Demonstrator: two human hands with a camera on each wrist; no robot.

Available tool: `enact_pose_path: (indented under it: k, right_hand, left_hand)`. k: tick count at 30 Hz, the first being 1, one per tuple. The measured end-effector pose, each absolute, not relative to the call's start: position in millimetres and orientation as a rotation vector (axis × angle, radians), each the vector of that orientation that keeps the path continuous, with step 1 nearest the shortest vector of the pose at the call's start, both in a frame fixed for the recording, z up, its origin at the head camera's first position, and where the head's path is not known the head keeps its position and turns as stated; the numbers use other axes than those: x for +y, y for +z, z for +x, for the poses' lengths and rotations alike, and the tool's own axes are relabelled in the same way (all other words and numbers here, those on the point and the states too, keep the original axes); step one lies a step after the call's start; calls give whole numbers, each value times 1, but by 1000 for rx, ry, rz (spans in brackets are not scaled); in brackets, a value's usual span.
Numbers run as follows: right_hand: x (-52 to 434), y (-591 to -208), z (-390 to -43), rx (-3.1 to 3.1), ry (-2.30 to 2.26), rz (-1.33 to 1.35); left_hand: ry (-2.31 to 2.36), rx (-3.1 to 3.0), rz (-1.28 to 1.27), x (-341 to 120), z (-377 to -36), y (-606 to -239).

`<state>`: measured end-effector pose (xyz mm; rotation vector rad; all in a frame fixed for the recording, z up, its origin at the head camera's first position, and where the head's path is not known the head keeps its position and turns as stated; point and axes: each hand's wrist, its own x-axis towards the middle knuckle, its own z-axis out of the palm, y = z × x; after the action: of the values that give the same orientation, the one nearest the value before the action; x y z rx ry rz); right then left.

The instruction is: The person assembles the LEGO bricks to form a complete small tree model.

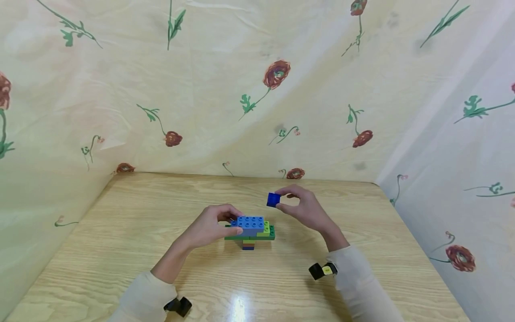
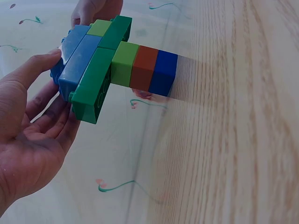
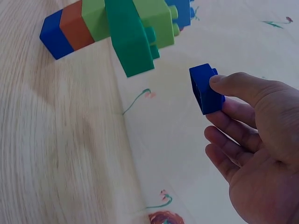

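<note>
Head | left grip [image 1: 209, 228] holds block tower [image 1: 250, 230] | right grip [image 1: 306, 208] pinches blue brick [image 1: 273, 199]

Makeshift recording booth: wooden table [image 1: 120, 250] enclosed by floral cloth backdrop [image 1: 225, 89] on three sides.

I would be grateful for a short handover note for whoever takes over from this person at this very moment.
Left hand: steadies the built stack of plastic building bricks, fingers on its light blue top brick, on the wooden table.
Right hand: pinches a small dark blue plastic brick, held in the air just above and to the right of the stack, not touching it.
Done: stem of dark blue, red-brown and light green bricks, dark green plate, blue bricks on top.
Left: the small brick is not yet attached.
</note>
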<state>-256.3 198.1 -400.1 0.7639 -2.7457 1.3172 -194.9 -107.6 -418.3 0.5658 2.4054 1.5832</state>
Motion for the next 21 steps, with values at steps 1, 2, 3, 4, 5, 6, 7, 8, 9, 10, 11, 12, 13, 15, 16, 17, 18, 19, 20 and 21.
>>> enact_pose_path:
  k: [1,2,3,4,5,6,7,8,9,10,11,12,13,15,16,17,18,19,20,21]
  right_hand:
    - [197,-399,-255,-2746,1317,771]
    - [195,-399,-254,-2747,1319,777]
    - [194,-397,-252,-2745,1316,788]
    - [192,-396,-251,-2744,1311,799]
    - [191,-395,-249,-2742,1310,809]
    - [189,-393,-248,-2737,1309,820]
    - [188,-392,-246,-2731,1306,835]
    - [186,-391,-244,-2724,1307,853]
    - [184,-389,-243,-2716,1307,869]
    - [183,-388,-241,-2710,1304,884]
    - [181,-388,-240,-2702,1303,902]
    - [179,-387,-239,-2693,1302,922]
    - [178,-386,-237,-2685,1301,938]
    - [175,-385,-235,-2673,1304,962]
    - [173,-385,-234,-2668,1306,975]
    - [172,-385,-232,-2661,1311,988]
    - [170,-385,-231,-2653,1315,1003]
    - [169,-385,-230,-2646,1318,1018]
    - [167,-386,-229,-2639,1322,1035]
    - [166,-386,-228,-2631,1331,1053]
  left_hand:
    - [1583,2405,567,-107,-195,-418]
    - [1584,2404,568,-107,-195,-418]
    - [1584,2404,567,-107,-195,-418]
    - [1584,2404,567,-107,-196,-418]
    - [1582,2404,565,-107,-196,-418]
    - [1581,2405,563,-107,-196,-418]
    - [1579,2405,562,-107,-196,-418]
    - [1579,2404,560,-107,-196,-418]
    - [1578,2403,558,-107,-196,-418]
    - [1580,2401,559,-107,-197,-418]
    - [1582,2400,558,-107,-197,-419]
    - [1585,2397,560,-107,-197,-419]
    - [1588,2394,561,-107,-197,-419]
    - [1593,2387,567,-107,-197,-419]
    - [1593,2386,571,-107,-197,-418]
    - [1591,2385,575,-108,-197,-418]
    - [1590,2385,580,-108,-197,-418]
    - [1590,2384,587,-108,-197,-418]
    - [1590,2385,593,-109,-197,-418]
    - [1589,2385,599,-109,-196,-418]
